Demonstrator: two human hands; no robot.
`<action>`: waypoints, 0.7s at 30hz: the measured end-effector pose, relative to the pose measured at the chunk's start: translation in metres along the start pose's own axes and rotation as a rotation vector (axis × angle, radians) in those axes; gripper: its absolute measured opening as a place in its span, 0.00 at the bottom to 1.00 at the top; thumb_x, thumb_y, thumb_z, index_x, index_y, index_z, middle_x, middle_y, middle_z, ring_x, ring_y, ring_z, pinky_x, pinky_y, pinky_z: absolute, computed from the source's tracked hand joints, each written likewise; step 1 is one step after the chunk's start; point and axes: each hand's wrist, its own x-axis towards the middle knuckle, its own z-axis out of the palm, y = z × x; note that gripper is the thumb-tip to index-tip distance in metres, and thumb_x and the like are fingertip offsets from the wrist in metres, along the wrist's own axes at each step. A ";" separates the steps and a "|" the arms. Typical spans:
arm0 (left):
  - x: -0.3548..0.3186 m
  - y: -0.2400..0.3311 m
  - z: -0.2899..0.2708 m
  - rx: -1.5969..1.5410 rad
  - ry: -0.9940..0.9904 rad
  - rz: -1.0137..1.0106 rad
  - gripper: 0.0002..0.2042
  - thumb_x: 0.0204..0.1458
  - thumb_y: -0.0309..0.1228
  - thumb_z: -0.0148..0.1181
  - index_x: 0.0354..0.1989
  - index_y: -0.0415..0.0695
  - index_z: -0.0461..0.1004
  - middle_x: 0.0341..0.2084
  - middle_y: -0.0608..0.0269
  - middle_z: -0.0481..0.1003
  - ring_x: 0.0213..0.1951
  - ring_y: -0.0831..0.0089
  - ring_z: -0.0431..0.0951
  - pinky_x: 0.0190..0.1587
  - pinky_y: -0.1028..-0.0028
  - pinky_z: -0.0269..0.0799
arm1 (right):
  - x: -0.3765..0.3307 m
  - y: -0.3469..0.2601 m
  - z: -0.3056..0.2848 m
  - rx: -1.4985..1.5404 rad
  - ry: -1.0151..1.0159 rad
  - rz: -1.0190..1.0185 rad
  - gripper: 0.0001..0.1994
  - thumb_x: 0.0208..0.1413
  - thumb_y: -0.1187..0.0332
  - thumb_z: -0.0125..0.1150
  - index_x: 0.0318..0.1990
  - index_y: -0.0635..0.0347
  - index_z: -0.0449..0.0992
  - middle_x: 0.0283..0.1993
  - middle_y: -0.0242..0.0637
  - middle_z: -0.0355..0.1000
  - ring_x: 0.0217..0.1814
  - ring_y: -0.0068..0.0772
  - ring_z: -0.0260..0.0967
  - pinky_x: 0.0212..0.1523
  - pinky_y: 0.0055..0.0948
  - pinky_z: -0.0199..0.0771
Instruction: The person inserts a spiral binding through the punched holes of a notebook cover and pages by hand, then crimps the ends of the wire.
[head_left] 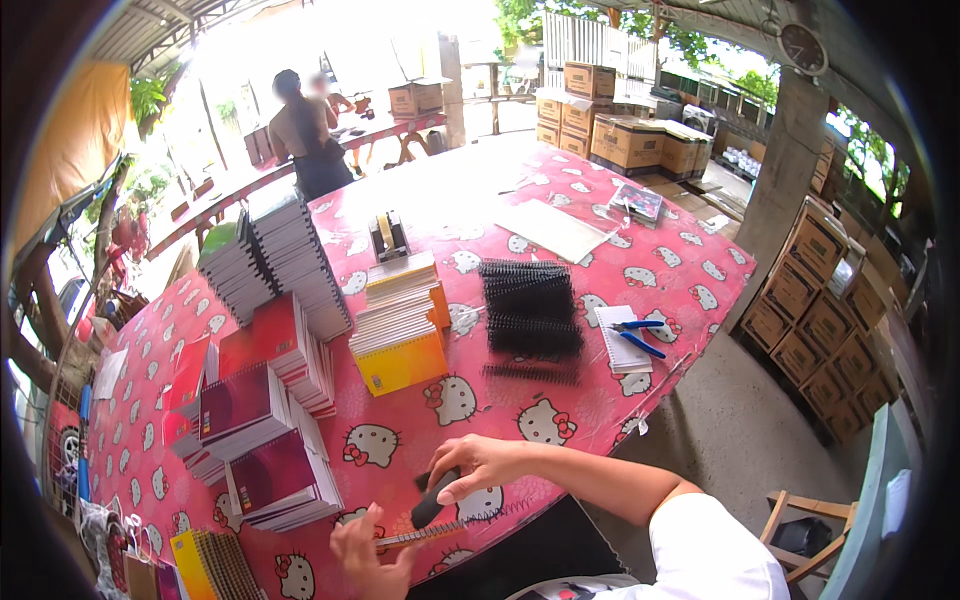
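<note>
My left hand, near the table's front edge, is closed on a notebook seen nearly edge-on. A thin spiral coil runs along the notebook's edge and sticks out well past it to the right. Just above the coil, my right hand grips a dark oblong block, whose exact kind I cannot make out. The block's lower end is at or close to the coil; whether they touch is unclear.
Stacked notebooks stand left, yellow ones mid-table beside black coils. Blue-handled cutters lie on a small notepad. A tape dispenser stands farther back. Cartons line the right; two people are behind the table.
</note>
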 end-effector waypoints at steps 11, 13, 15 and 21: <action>-0.026 -0.039 -0.005 -0.385 0.002 -0.263 0.13 0.36 0.12 0.64 0.32 0.39 0.78 0.30 0.60 0.74 0.33 0.72 0.75 0.27 0.80 0.72 | 0.015 -0.013 0.013 0.167 -0.124 -0.118 0.25 0.51 0.47 0.61 0.46 0.59 0.78 0.52 0.46 0.68 0.55 0.43 0.63 0.52 0.36 0.65; -0.027 -0.042 -0.003 -0.406 0.011 -0.258 0.15 0.35 0.12 0.63 0.34 0.38 0.78 0.30 0.60 0.74 0.32 0.73 0.76 0.29 0.79 0.73 | 0.025 -0.010 0.012 -0.303 -0.041 0.024 0.25 0.52 0.47 0.61 0.47 0.59 0.77 0.54 0.45 0.67 0.57 0.41 0.63 0.52 0.35 0.65; -0.030 -0.044 -0.004 -0.436 0.013 -0.328 0.16 0.35 0.11 0.63 0.36 0.38 0.78 0.30 0.60 0.74 0.31 0.74 0.76 0.30 0.79 0.74 | 0.025 -0.019 0.008 0.038 -0.112 0.000 0.24 0.52 0.48 0.61 0.47 0.59 0.78 0.53 0.45 0.69 0.57 0.42 0.63 0.52 0.34 0.66; -0.027 -0.038 -0.004 -0.421 0.001 -0.352 0.17 0.36 0.11 0.63 0.38 0.39 0.78 0.31 0.60 0.75 0.31 0.76 0.77 0.30 0.80 0.74 | 0.036 -0.011 0.009 -0.159 -0.128 0.031 0.24 0.52 0.47 0.61 0.48 0.56 0.77 0.55 0.46 0.67 0.59 0.43 0.62 0.54 0.38 0.64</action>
